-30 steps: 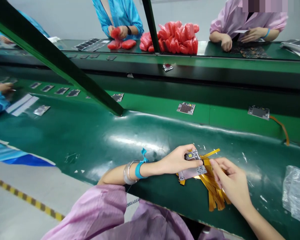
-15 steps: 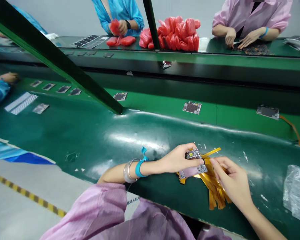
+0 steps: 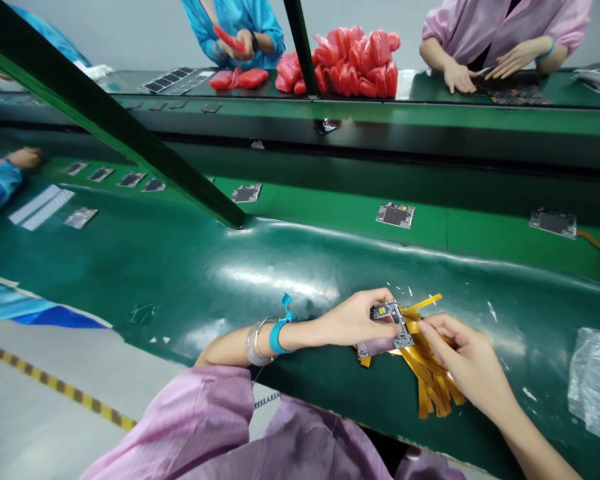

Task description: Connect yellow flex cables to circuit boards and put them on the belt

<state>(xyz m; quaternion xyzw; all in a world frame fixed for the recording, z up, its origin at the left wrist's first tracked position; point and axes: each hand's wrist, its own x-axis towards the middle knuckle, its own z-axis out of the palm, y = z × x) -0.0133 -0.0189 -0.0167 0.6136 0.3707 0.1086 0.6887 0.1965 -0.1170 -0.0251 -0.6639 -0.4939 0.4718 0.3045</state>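
My left hand (image 3: 353, 320) grips a small circuit board (image 3: 379, 345) by its sides, thumb toward me and fingers over the far edge. With thumb and index finger, my right hand (image 3: 473, 363) pinches the end of a gold flex ribbon cable (image 3: 414, 327) at the board's right edge. Whether the cable's end is seated in the board's connector is too small to tell. Beneath both hands lies a bundle of gold flex cables (image 3: 433, 390), partly hidden by the board and my right hand. One strip sticks out beyond the board.
Circuit boards, including one board (image 3: 396, 215), lie on the green belt (image 3: 320, 207) beyond my table. A green post (image 3: 200, 187) slants down at left. Clear plastic bags (image 3: 597, 387) lie at right. Across the line, co-workers sit near red wrapped packs (image 3: 355, 67).
The boards on the near belt have shifted right, and those on the far belt slightly left. My hands stay nearly in place, the right fingertips moving slightly at the board's edge. Co-workers' hands have moved.
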